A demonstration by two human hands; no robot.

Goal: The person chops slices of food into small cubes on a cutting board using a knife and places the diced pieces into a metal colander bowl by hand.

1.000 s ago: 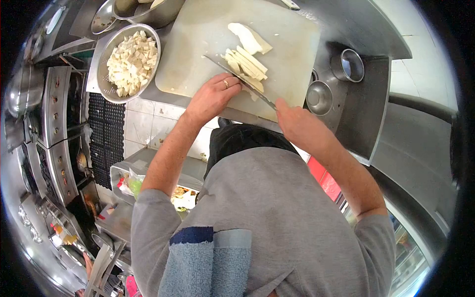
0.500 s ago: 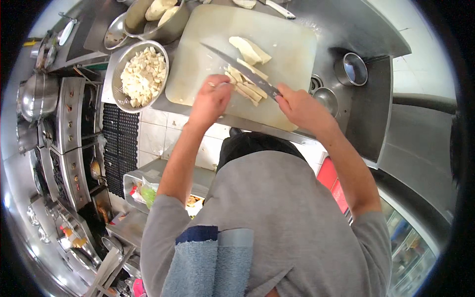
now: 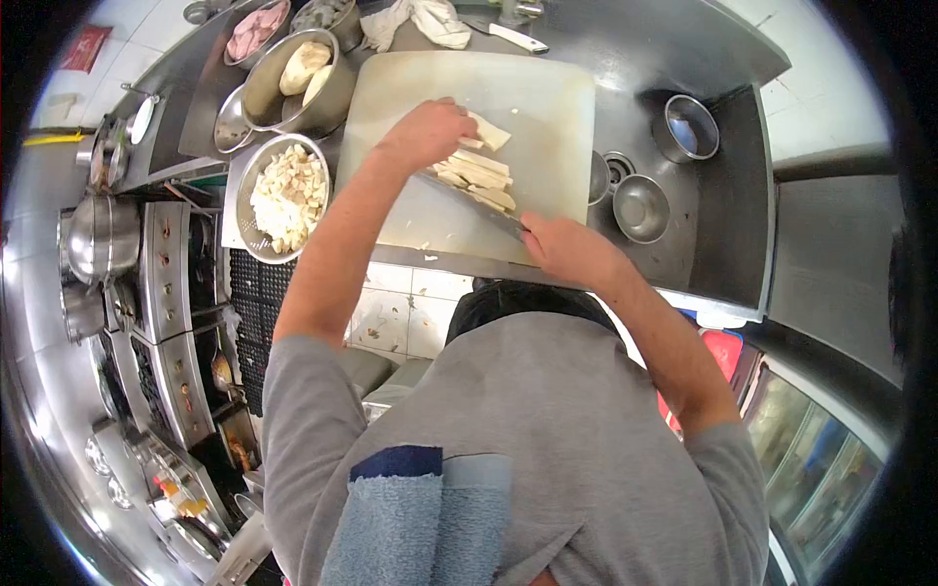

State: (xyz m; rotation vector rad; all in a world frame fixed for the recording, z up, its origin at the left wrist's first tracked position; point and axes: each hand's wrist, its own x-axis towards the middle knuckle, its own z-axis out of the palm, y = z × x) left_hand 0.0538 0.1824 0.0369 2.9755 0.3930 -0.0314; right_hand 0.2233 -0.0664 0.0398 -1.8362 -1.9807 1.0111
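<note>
On the cutting board [image 3: 430, 78], my left hand [image 3: 430, 135] is over a thick slab of peeled pale root vegetable [image 3: 490, 134], its fingers bent down onto the slab's left end; the fingertips are partly hidden. My right hand [image 3: 576, 251] grips the handle of a kitchen knife [image 3: 493, 213]. The blade points left, along the near side of several cut vegetable sticks [image 3: 476, 174]. To the left, a perforated colander [image 3: 244, 200] holds diced pieces [image 3: 289, 198] of the same pale vegetable.
A metal pot [image 3: 269, 93] with large peeled pieces stands beyond the colander. At the back lie a white cloth [image 3: 435, 24] and a white-handled knife [image 3: 518, 37]. Metal bowls [image 3: 642, 208] and a round container [image 3: 692, 127] sit in the sink area at right. A stove [image 3: 174, 293] is far left.
My left hand has moved from the near-left side of the sticks onto the slab. The knife has shifted from across the sticks to their near side. The camera view has shifted.
</note>
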